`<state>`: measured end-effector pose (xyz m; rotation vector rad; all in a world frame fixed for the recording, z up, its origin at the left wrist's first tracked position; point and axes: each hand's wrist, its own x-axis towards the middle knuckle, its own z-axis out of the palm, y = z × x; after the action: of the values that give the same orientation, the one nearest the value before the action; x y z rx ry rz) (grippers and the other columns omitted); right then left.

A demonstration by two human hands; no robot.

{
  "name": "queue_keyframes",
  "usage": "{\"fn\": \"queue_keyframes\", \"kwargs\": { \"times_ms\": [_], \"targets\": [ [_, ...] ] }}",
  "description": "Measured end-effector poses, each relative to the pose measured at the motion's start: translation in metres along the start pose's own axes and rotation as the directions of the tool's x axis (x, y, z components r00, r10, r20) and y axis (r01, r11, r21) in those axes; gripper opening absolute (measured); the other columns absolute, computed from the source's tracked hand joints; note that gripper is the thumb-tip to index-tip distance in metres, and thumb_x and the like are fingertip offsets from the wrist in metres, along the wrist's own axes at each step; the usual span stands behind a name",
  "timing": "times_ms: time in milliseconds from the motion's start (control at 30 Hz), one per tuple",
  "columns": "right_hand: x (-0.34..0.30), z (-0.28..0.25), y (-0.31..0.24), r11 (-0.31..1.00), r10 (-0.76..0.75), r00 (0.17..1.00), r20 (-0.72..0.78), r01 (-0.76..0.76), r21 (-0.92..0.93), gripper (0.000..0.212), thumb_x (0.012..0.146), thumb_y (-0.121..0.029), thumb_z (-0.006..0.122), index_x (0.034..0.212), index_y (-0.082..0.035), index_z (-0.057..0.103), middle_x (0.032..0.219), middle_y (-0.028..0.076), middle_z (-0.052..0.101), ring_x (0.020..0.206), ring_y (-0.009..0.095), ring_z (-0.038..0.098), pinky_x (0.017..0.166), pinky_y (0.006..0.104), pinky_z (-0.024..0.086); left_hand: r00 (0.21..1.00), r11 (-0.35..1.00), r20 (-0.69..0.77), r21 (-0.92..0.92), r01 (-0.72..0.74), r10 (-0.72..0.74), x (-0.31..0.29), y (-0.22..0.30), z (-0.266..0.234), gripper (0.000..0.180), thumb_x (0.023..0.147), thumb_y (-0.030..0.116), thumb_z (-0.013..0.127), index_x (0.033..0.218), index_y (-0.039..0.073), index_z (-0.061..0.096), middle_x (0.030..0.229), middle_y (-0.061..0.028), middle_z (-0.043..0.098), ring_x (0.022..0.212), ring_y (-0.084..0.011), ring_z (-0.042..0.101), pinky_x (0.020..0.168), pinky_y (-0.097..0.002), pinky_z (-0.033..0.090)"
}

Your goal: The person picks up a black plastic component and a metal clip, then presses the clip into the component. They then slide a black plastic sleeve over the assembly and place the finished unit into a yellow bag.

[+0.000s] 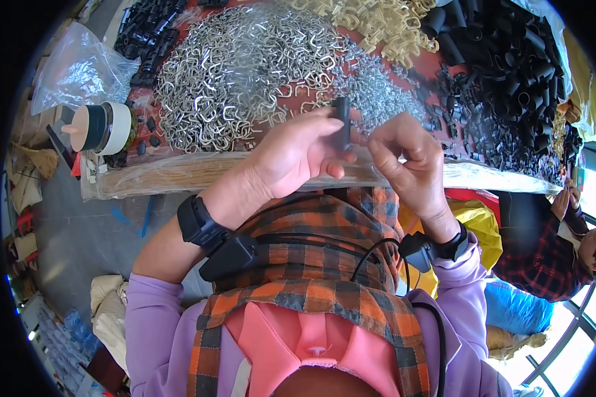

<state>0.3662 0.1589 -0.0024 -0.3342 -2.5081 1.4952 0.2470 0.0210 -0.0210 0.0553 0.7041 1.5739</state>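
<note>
A short black tube (341, 124) stands roughly upright in my left hand (288, 155), gripped between thumb and fingers above the table's near edge. Just to its right, my right hand (413, 159) is closed with thumb and index finger pinched. Whatever lies between those fingertips is too small or hidden to name. Beyond my hands spreads a heap of U-shaped metal hooks (205, 92). Small shiny clear-grey pieces (380, 89) lie beside it, with beige plastic parts (384, 26) behind. More black tubes (509, 63) are piled at the right, and small black parts (453, 106) are scattered before them.
A wooden edge (198, 173) wrapped in clear film borders the red tabletop. At the left are stacked rolls (99, 128), a clear plastic bag (83, 69) and black plastic parts (146, 40). Another person (542, 258) sits at the right near a yellow bag (473, 231).
</note>
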Motion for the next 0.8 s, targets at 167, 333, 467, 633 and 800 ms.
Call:
{"fn": "queue_keyframes", "kwargs": {
  "times_ms": [167, 333, 467, 633, 800],
  "targets": [
    [-0.006, 0.005, -0.012, 0.951, -0.276, 0.961, -0.032, 0.268, -0.153, 0.006, 0.070, -0.001, 0.058, 0.074, -0.001, 0.054, 0.067, 0.004, 0.049, 0.056, 0.011, 0.046, 0.047, 0.0224, 0.036, 0.999, 0.992, 0.030, 0.128, -0.020, 0.016, -0.010, -0.008, 0.002, 0.024, 0.084, 0.015, 0.043, 0.104, 0.001, 0.044, 0.085, -0.0059, 0.054, 0.072, -0.0154, 0.054, 0.056, -0.0231, 0.045],
    [-0.009, 0.008, -0.012, 0.889, -0.387, 0.922, -0.010, 0.371, -0.270, 0.010, 0.066, 0.002, 0.059, 0.073, -0.001, 0.054, 0.067, 0.007, 0.048, 0.054, 0.018, 0.048, 0.046, 0.0258, 0.037, 0.997, 0.995, 0.072, 0.095, 0.008, -0.015, -0.013, -0.011, -0.006, 0.026, 0.085, 0.015, 0.041, 0.107, 0.000, 0.043, 0.090, -0.0072, 0.054, 0.076, -0.0164, 0.056, 0.060, -0.0236, 0.047],
    [-0.007, 0.009, -0.010, 0.855, -0.414, 0.909, 0.052, 0.408, -0.322, 0.013, 0.063, 0.003, 0.060, 0.074, -0.001, 0.054, 0.067, 0.008, 0.048, 0.056, 0.021, 0.048, 0.048, 0.0284, 0.038, 0.997, 0.993, 0.074, 0.119, 0.016, -0.025, -0.013, -0.011, -0.007, 0.026, 0.085, 0.015, 0.041, 0.105, -0.001, 0.045, 0.092, -0.0078, 0.055, 0.077, -0.0163, 0.056, 0.065, -0.0239, 0.048],
    [0.002, 0.009, -0.006, 0.861, -0.377, 0.916, 0.141, 0.402, -0.311, 0.015, 0.061, 0.003, 0.060, 0.073, -0.002, 0.053, 0.066, 0.008, 0.047, 0.057, 0.024, 0.049, 0.048, 0.0305, 0.038, 1.000, 0.979, -0.014, 0.205, 0.017, -0.014, -0.013, -0.014, -0.007, 0.026, 0.085, 0.017, 0.042, 0.104, -0.001, 0.047, 0.092, -0.0077, 0.055, 0.078, -0.0150, 0.056, 0.069, -0.0236, 0.047],
    [0.006, 0.009, -0.011, 0.893, -0.280, 0.933, 0.226, 0.340, -0.296, 0.014, 0.059, 0.002, 0.060, 0.070, -0.002, 0.052, 0.065, 0.008, 0.046, 0.056, 0.024, 0.048, 0.048, 0.0308, 0.038, 0.998, 0.942, -0.068, 0.336, 0.012, 0.011, -0.017, -0.018, 0.000, 0.027, 0.085, 0.017, 0.043, 0.105, -0.002, 0.047, 0.091, -0.0073, 0.055, 0.080, -0.0138, 0.056, 0.071, -0.0231, 0.046]
  ]
}}
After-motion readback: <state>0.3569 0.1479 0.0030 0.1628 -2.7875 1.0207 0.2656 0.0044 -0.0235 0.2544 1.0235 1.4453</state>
